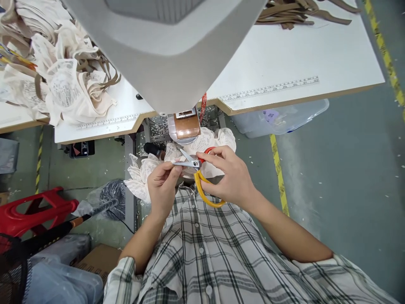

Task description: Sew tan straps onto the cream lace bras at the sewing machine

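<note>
Gripping parted scissors (195, 164): right hand (232, 175), curled; left hand (162, 185) pinching pale lace fabric (142, 173) near blade (186, 164).

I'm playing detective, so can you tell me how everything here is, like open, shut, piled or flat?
Scissors: open, blades apart
Right hand: gripping the scissors' handles
Left hand: thumb and finger pinched near a blade tip
Lace near the hands: bunched
Cream lace bra pieces: heaped on the table
Brown straps: loosely piled
Measuring strip: flat along the table's edge
Plaid shirt: buttoned
</note>
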{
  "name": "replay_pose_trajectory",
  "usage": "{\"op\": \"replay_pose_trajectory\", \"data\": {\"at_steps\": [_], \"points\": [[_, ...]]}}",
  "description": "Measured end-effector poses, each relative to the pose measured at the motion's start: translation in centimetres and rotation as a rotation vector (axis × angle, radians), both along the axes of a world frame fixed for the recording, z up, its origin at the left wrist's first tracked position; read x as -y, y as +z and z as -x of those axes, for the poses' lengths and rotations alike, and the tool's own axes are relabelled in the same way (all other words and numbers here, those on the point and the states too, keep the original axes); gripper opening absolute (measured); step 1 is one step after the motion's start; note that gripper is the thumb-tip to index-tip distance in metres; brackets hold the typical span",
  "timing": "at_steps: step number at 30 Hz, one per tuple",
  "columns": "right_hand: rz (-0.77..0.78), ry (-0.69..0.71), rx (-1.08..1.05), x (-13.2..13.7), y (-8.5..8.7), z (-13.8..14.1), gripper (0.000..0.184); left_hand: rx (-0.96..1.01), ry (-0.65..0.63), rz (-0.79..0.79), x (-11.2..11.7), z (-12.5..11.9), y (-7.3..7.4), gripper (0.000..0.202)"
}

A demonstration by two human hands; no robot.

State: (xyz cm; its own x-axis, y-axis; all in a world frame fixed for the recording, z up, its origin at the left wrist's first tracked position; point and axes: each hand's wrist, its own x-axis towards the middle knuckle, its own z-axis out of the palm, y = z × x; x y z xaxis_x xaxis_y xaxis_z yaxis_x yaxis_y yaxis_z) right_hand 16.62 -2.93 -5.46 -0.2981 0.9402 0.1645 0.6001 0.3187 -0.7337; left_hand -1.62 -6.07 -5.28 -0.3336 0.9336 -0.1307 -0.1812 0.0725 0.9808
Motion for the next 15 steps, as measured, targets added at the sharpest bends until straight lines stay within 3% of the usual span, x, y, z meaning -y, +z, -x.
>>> {"op": "replay_pose_trajectory", "data": {"at_steps": [6,9,15], "points": [[0.079,-0.035,-0.020,0.2,0.3,-0.9,0.047,-0.015,-0.059,0.128,-0.2,0.9,0.3,0.012],[0.058,-0.091,-0.023,0.6,0.4,-1.5,0.045,0.041,-0.038,0.181,-0.3,1.1,0.5,0.014],[-0.046,-0.019,0.005,1.2,1.3,-1.0,0.045,0.089,-0.048,0.191,-0.2,1.1,0.8,0.013]]}}
